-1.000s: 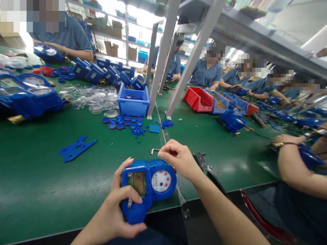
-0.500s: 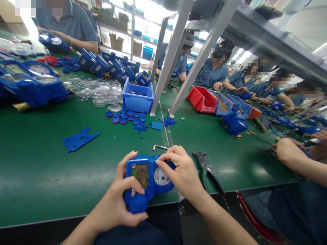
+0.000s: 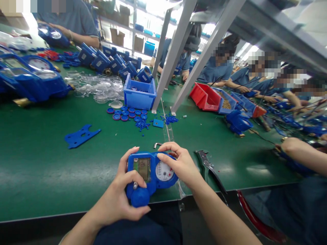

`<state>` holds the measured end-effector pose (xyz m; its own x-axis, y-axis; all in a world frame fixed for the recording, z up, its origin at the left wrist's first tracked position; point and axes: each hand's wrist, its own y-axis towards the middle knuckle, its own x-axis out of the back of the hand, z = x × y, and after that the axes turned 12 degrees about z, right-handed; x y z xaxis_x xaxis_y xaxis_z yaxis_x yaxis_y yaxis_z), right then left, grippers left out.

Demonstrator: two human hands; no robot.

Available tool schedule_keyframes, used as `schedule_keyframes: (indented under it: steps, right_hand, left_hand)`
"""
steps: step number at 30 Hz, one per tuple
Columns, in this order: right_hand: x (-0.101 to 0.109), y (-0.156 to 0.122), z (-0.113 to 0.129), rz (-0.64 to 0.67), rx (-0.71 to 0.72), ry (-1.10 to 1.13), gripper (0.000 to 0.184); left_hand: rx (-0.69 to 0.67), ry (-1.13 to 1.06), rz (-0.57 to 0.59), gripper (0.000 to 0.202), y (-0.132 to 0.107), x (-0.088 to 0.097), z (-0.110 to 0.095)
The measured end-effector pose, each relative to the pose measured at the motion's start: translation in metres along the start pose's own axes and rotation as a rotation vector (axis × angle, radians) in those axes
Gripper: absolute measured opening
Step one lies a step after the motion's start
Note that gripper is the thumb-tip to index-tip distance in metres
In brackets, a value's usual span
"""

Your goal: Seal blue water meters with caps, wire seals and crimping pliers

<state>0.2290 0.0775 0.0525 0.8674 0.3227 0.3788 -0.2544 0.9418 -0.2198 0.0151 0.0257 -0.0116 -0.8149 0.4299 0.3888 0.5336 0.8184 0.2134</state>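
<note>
A blue water meter (image 3: 152, 170) with a small digital display and a round white dial is held just above the table's front edge. My left hand (image 3: 119, 194) wraps round its left side, with the index finger bent over the front beside a round blue knob-like part (image 3: 140, 198). On the dial side, my right hand (image 3: 184, 166) rests its thumb on the rim, while its other fingers reach over the top edge and are partly hidden. Just behind the meter lies a hex key (image 3: 157, 145), mostly covered by my right hand.
Pliers (image 3: 209, 166) lie to the right. A flat blue plate (image 3: 82, 136) is at left. Farther back are blue caps (image 3: 124, 118), a blue bin (image 3: 140, 98), clear covers (image 3: 102, 88), a red bin (image 3: 205, 97) and metal posts (image 3: 176, 54). Several co-workers sit around the table.
My right fingers have shifted from a pinch above the dial to lying over the meter's top edge. The view has moved slightly. My left hand keeps its hold.
</note>
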Motion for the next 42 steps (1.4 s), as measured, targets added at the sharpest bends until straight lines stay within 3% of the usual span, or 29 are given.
schedule_keyframes:
  steps: [4, 10, 19, 25, 32, 37, 42]
  right_hand:
    - [-0.0017, -0.0019, -0.0002, 0.134, -0.026, 0.222, 0.031]
    - [-0.0040, -0.0057, 0.0035, 0.126, -0.131, 0.340, 0.037]
    - [-0.0063, -0.0024, 0.0034, 0.107, -0.082, 0.178, 0.033]
    - [-0.0093, -0.0004, 0.0027, 0.027, 0.058, -0.037, 0.024]
    - [-0.0016, -0.0017, 0.0000, 0.195, -0.088, 0.216, 0.047]
    - [-0.0034, 0.0000, 0.0009, 0.151, 0.015, 0.068, 0.028]
    - [-0.0074, -0.0012, 0.0025, 0.100, 0.068, -0.051, 0.023]
  left_hand:
    - [0.016, 0.001, 0.014, 0.029, -0.0003, 0.0007, -0.0008]
    - [0.017, -0.018, 0.023, 0.029, -0.0017, 0.0009, 0.0004]
    - [0.004, -0.004, 0.026, 0.029, -0.0024, 0.0002, 0.0004]
    - [0.014, 0.011, 0.007, 0.028, 0.0001, 0.0002, -0.0030]
    - [0.017, 0.004, 0.010, 0.027, -0.0024, -0.0007, -0.0013]
    - [0.020, -0.009, 0.000, 0.025, -0.0034, -0.0028, -0.0032]
    - [0.041, -0.019, -0.041, 0.020, -0.0030, -0.0051, -0.0053]
